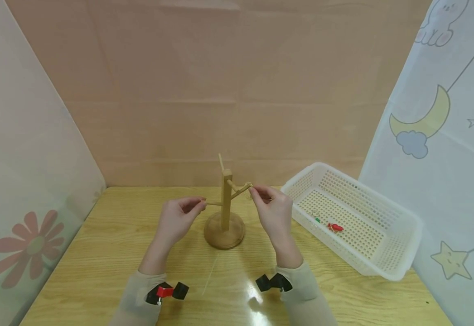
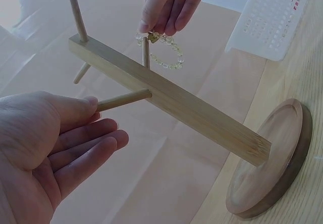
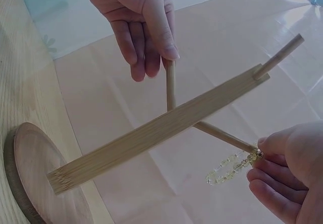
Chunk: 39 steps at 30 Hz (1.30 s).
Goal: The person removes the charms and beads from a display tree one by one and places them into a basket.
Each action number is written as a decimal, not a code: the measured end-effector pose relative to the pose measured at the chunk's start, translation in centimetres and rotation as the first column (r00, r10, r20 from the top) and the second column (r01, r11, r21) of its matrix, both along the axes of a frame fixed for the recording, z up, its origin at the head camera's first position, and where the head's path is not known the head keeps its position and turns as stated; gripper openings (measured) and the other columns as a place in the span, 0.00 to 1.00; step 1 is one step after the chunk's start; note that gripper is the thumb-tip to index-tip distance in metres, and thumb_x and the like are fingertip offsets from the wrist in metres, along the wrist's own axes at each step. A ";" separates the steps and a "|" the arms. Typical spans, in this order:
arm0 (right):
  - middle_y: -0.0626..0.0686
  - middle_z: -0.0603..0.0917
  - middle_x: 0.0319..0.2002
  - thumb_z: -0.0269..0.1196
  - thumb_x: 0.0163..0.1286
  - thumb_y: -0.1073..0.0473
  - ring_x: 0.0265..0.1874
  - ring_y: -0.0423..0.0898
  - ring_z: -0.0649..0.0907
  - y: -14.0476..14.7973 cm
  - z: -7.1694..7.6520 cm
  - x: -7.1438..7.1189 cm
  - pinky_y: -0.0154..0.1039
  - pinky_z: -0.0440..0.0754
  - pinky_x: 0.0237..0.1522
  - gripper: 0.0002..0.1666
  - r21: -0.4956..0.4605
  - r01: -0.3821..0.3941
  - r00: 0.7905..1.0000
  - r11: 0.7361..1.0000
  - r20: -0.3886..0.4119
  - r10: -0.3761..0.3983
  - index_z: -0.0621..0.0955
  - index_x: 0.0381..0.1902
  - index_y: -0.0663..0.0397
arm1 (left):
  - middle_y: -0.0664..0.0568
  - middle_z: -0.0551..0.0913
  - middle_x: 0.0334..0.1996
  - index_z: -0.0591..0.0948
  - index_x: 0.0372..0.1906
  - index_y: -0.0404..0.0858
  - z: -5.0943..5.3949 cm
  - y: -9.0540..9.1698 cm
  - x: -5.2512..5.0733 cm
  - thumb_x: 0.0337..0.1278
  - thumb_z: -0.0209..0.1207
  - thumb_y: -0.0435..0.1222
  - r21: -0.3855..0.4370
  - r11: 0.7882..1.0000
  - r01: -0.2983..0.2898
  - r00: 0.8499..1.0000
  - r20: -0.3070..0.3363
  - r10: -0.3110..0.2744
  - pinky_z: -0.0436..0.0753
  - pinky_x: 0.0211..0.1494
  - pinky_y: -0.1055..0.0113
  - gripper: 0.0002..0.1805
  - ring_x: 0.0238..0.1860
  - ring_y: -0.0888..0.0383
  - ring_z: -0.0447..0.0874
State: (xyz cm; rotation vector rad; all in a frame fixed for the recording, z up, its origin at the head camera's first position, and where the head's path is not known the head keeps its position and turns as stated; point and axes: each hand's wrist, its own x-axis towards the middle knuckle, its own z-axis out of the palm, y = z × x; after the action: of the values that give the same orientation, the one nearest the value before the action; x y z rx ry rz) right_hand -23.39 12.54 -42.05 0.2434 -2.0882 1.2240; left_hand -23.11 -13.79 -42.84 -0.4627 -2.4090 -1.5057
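Note:
A wooden stand (image 1: pixel 225 206) with a square post, a round base (image 1: pixel 224 240) and several side pegs stands upright on the table. My left hand (image 1: pixel 177 218) pinches the end of the left peg (image 2: pixel 123 101) between thumb and forefinger. On the other side, my right hand (image 1: pixel 275 210) pinches a bracelet of clear, pale yellow beads (image 3: pixel 244 163) at the tip of the right peg (image 3: pixel 224 135). A gold-coloured piece shows on it by the fingertips, and its loop hangs below them. Whether the peg tip passes through the loop cannot be told.
To the right stands a white perforated plastic basket (image 1: pixel 328 239). Inside it lie a small red item (image 1: pixel 335 227) and a small green one (image 1: pixel 317 220). A pinkish cloth backdrop (image 1: pixel 171 113) rises behind the table, with patterned cloth panels at both sides.

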 end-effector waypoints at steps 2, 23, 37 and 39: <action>0.53 0.93 0.35 0.75 0.72 0.60 0.31 0.46 0.92 0.0 0.1 0.0 0.42 0.92 0.34 0.07 -0.008 0.000 1.000 1.000 0.007 0.000 0.93 0.38 0.60 | 0.48 0.93 0.40 0.92 0.49 0.34 0.1 0.0 0.0 0.70 0.71 0.34 0.003 1.000 0.003 1.000 0.001 -0.003 0.92 0.43 0.63 0.09 0.40 0.53 0.94; 0.52 0.93 0.34 0.75 0.72 0.59 0.30 0.45 0.92 0.2 0.1 0.1 0.38 0.91 0.34 0.08 -0.004 -0.010 1.000 1.000 0.008 0.010 0.93 0.39 0.60 | 0.48 0.93 0.40 0.92 0.49 0.34 0.1 0.0 0.1 0.71 0.70 0.35 -0.002 1.000 0.001 1.000 0.009 -0.001 0.92 0.43 0.62 0.10 0.40 0.51 0.94; 0.54 0.93 0.35 0.74 0.72 0.61 0.31 0.48 0.92 0.4 0.3 0.2 0.25 0.87 0.35 0.07 -0.061 -0.039 0.999 0.997 -0.012 0.039 0.93 0.40 0.62 | 0.47 0.93 0.40 0.92 0.49 0.32 0.1 0.0 0.0 0.71 0.71 0.34 -0.007 1.000 -0.006 1.000 0.006 0.006 0.93 0.43 0.60 0.10 0.40 0.49 0.94; 0.55 0.93 0.35 0.74 0.72 0.62 0.31 0.50 0.92 0.8 0.5 0.3 0.25 0.87 0.34 0.07 -0.074 -0.041 0.999 0.996 -0.024 0.040 0.92 0.40 0.63 | 0.47 0.93 0.40 0.92 0.49 0.33 0.1 0.1 0.0 0.71 0.71 0.35 -0.004 1.000 -0.004 1.000 0.010 0.004 0.93 0.43 0.59 0.10 0.40 0.49 0.94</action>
State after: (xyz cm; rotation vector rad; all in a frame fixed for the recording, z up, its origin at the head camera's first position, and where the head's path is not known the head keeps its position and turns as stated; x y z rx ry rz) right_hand -23.10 13.32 -41.56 0.2655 -2.0228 1.3144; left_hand -23.13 -13.71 -42.75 -0.4524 -2.4191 -1.5059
